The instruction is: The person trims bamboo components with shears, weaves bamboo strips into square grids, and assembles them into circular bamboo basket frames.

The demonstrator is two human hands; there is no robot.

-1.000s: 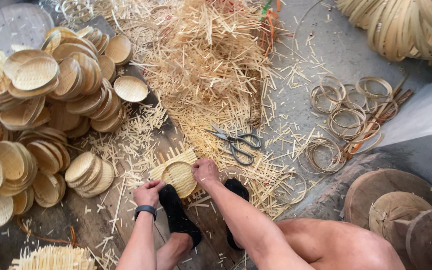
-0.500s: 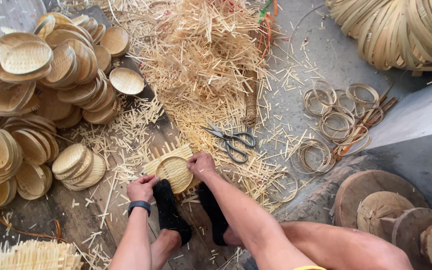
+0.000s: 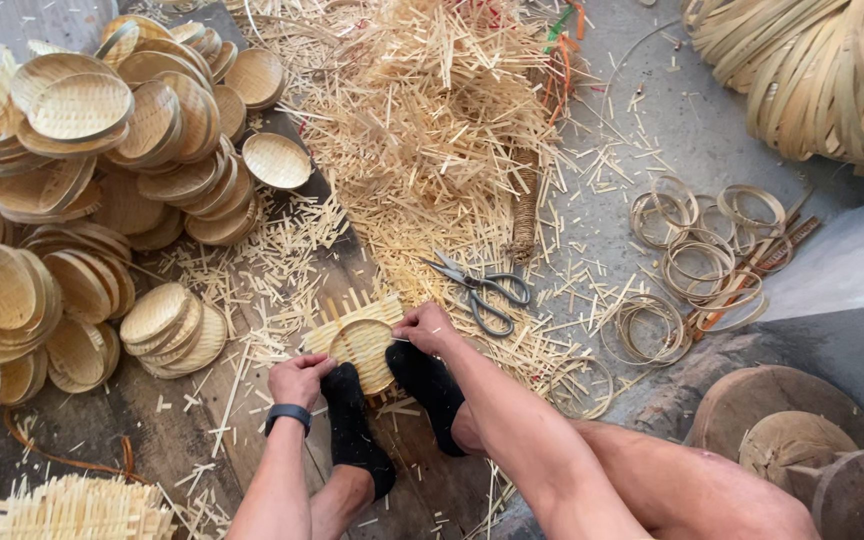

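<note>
A small woven bamboo mat with a round hoop pressed onto it [image 3: 360, 340] lies on the wooden floor, pinned by my two black-socked feet [image 3: 352, 420]. My left hand [image 3: 299, 378] grips its near left edge, a dark band on the wrist. At the right edge of the hoop my right hand [image 3: 426, 327] pinches the rim. Loose strip ends stick out around the hoop.
Stacks of finished shallow bamboo trays [image 3: 92, 180] fill the left. A big heap of bamboo offcuts [image 3: 422, 130] lies ahead, scissors [image 3: 480, 288] just right of my hand. Thin bamboo rings [image 3: 697, 255] lie right, coils of strip [image 3: 812, 70] top right, wooden moulds [image 3: 792, 440] bottom right.
The view has shifted slightly. Both hands stay on the hooped mat; the right hand has slid a little along the rim.
</note>
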